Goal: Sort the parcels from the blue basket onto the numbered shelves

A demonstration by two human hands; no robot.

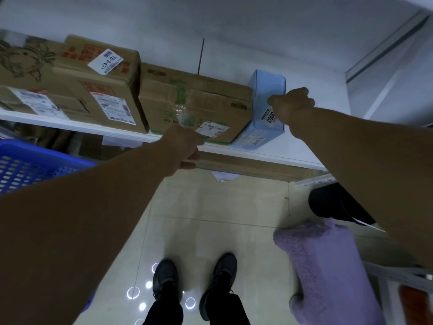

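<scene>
parcel: your light-blue parcel is on the shelf, at the right end of the row, its left side against the brown carton.
long axis: runs front to back, from the shelf's front edge toward the wall; the white label sits on its upper face near the front.
right hand: your right hand is on the parcel about midway along, fingers curled over its right upper edge and gripping it.
left hand: your left hand is down at the shelf's front lip, below the carton's front face. The fingers are bent, but motion blur hides whether they clasp the lip or just rest there, so I can't tell.
key relation: the parcel lies directly under your right fingers, and the left hand is well apart from it with the carton between. Right is the nearer hand.
next move, judged: push along the long axis toward the wall, since the front end looks level with or just over the lip.
basket: the blue basket is low on your left, its contents out of view.
</scene>
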